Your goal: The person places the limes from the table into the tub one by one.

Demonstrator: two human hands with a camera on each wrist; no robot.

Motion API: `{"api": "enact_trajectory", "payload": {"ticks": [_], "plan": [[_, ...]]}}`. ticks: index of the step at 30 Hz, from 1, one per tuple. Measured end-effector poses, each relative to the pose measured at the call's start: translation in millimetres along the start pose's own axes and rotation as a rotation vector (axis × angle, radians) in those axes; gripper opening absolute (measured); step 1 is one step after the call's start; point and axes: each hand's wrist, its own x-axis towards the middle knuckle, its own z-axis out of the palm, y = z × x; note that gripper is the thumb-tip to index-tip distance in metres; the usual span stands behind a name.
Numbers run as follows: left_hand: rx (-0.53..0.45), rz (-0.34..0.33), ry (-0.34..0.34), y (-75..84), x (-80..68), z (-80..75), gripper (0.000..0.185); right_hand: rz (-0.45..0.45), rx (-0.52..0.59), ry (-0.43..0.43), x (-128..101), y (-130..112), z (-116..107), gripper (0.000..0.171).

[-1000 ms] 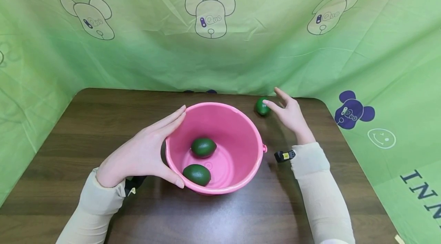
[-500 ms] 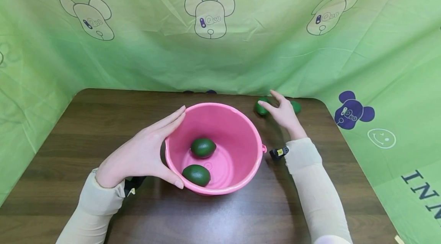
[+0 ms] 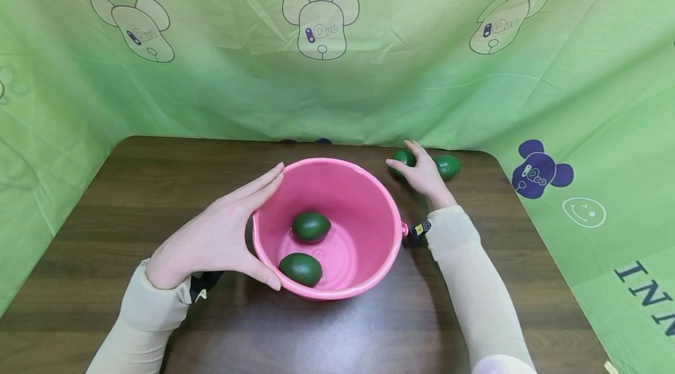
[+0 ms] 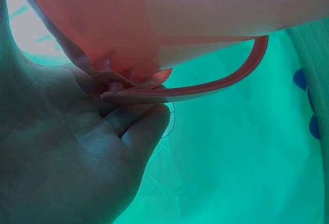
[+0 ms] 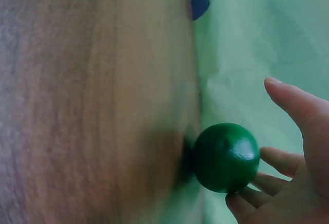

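A pink bucket (image 3: 369, 210) stands on the table with two dark green limes inside, one lime (image 3: 311, 227) behind the other lime (image 3: 300, 269). My left hand (image 3: 221, 233) holds the bucket's left side, thumb on the near side of the rim and fingers along the far side. In the left wrist view its fingertips lie under the bucket's handle (image 4: 221, 85). At the back right, my right hand (image 3: 422, 174) reaches around a third lime (image 5: 226, 157). The fingers touch or nearly touch that lime, while the thumb is apart from it. Another lime (image 3: 447, 167) lies just right of this hand.
The brown wooden table (image 3: 158, 186) meets a green printed cloth (image 3: 237, 98) close behind the limes at the back. The cloth also hangs at the left and right. A small pink handle joint (image 3: 405, 229) sticks out from the bucket's right side, beside the right wrist's camera.
My right hand has moved left around the back lime, uncovering the lime on its right. The left hand and bucket have stayed in place.
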Motion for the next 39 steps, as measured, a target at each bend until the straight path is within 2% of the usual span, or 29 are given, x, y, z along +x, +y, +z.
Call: {"api": "enact_trajectory", "payload": {"ticks": [8, 21, 39], "plan": [[0.003, 0.008, 0.002, -0.4, 0.2, 0.0, 0.146, -0.003, -0.079, -0.013, 6, 8, 8, 0.087], [0.002, 0.002, -0.003, -0.8, -0.1, 0.0, 0.146, -0.009, -0.085, 0.008, 5, 9, 10, 0.067], [0.005, 0.0, -0.002, 0.2, -0.1, -0.5, 0.146, -0.001, -0.073, 0.039, 7, 14, 6, 0.067]]}}
